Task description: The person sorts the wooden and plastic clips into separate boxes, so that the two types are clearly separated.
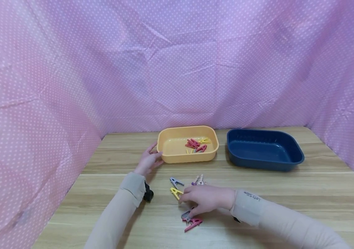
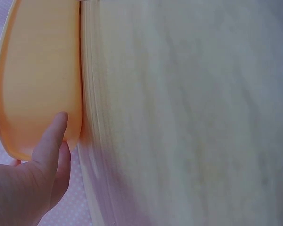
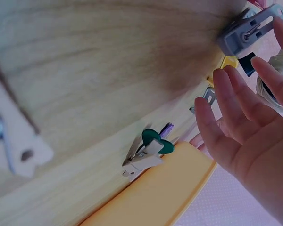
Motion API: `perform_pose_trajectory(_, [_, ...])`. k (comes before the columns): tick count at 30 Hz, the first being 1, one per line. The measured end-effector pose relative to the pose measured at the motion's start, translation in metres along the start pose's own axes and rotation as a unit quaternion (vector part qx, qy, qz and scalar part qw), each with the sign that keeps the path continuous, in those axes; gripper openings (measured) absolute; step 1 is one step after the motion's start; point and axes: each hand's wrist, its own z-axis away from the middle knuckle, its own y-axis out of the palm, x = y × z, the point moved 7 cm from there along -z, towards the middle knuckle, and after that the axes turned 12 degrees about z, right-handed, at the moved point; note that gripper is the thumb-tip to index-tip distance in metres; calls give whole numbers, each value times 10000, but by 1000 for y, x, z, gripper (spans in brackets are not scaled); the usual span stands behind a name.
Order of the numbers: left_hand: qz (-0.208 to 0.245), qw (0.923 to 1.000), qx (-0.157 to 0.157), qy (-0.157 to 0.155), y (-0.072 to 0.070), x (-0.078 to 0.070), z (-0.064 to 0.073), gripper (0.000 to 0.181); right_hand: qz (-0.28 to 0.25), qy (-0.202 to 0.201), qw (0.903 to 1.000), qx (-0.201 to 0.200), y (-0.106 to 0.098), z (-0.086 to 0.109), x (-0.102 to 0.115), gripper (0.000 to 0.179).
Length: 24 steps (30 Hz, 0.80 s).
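My left hand rests against the left end of the yellow-orange basin, its fingers extended along the wall in the left wrist view. My right hand hovers palm down over loose clothespins, fingers spread and nothing between them. Its thumb is right at a grey clothespin, which overlaps a pink clothespin. By the fingertips lie a yellow clothespin and a blue-grey clothespin. Beyond the hand are small wooden clothespins, one with a green heart. Several pink and yellow clothespins lie inside the basin.
A dark blue basin stands right of the yellow-orange one, near the back of the wooden table. Pink dotted cloth hangs behind and at both sides. Another wooden clothespin looms close in the right wrist view.
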Motion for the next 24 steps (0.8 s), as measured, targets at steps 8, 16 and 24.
perform_pose_trajectory(8, [-22,10000,-24,4,1,0,1,62,276,-189,9994,80,4,-1,3,36])
perform_pose_trajectory(16, [-24,10000,-73,-11,0,1,0,62,345,-464,9983,-2,5,-2,7,29])
perform_pose_trajectory(24, [-63,9999,-78,9,0,2,0,61,225,-410,9989,68,6,-3,8,27])
